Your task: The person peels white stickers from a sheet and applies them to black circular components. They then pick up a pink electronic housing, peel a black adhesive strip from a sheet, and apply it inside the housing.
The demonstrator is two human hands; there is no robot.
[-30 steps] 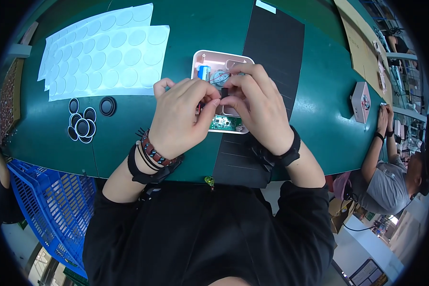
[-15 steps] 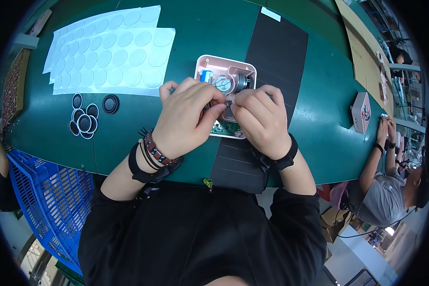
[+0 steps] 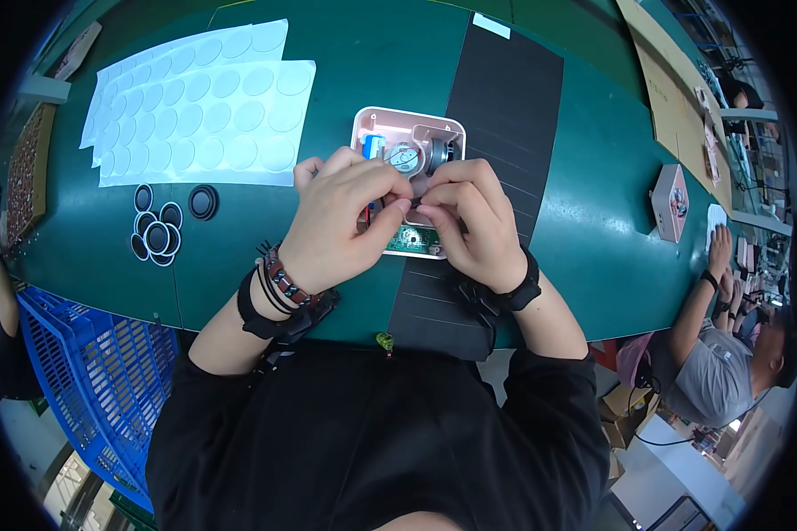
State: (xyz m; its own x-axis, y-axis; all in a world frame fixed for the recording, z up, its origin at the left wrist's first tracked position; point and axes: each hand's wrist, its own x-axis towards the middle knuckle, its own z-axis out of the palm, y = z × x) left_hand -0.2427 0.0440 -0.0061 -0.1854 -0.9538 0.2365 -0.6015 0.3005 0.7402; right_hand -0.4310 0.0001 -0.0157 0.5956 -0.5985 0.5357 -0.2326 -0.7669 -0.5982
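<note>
A pale pink plastic housing (image 3: 361,119) lies open on a black strip of mat. Inside it are a blue cylindrical part (image 3: 375,146), a round silvery part (image 3: 403,159), a dark round speaker-like part (image 3: 437,155) and a green circuit board (image 3: 412,240) along the near side. My left hand (image 3: 341,217) reaches over the housing's left side, its thumb and forefinger pinched together, with a bit of red wire beside them. From the right, my right hand (image 3: 478,226) meets it, thumb and fingers also pinched. Whatever is between the fingertips is too small and covered to make out.
White sheets of round stickers (image 3: 208,115) lie at the far left. Nearer are several black discs with white rims (image 3: 157,237) and a separate black disc (image 3: 203,202). A blue crate (image 3: 97,372) stands below the table edge. Another pink housing (image 3: 670,203) and a co-worker (image 3: 717,372) are at right.
My right hand has turned and shifted slightly, so its thumb now shows against the fingers. My left hand keeps its pinch. The whole view has shifted a little.
</note>
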